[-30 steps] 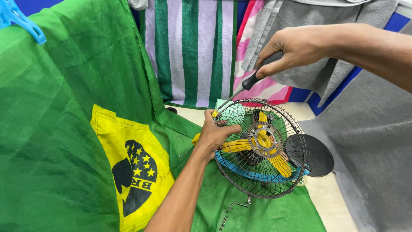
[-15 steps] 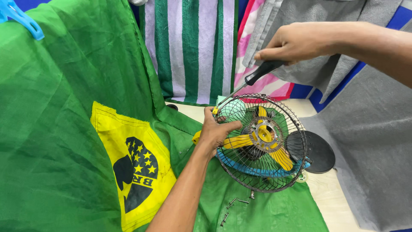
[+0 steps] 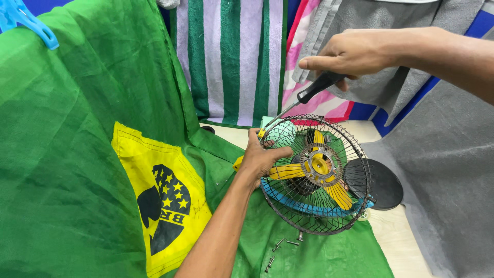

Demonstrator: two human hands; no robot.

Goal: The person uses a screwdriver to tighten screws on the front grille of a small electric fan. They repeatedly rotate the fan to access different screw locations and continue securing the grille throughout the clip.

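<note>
Right hand [image 3: 355, 51] clenched around a screwdriver [image 3: 301, 100] whose tip meets the upper-left rim of a small fan [image 3: 314, 175], left hand [image 3: 260, 157] clamping the wire grille on green cloth [image 3: 77, 154], while loose screws [image 3: 280, 249] lying in front suggest the dismantling is under way, the grille not yet off.

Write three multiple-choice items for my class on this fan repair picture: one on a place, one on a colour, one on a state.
1. Where do the loose screws lie?
A. on the green cloth in front of the fan
B. on the black round base
C. in the right hand

2. What colour are the fan blades?
A. red
B. yellow
C. white

3. How is the screwdriver held?
A. lying on the cloth
B. gripped in the right hand, tip at the wire guard
C. tucked under the left hand

Answers: 1 A, the screws rest on cloth below the guard. 2 B, yellow shows through the wires. 3 B, the right hand's fingers wrap its black handle.
</note>
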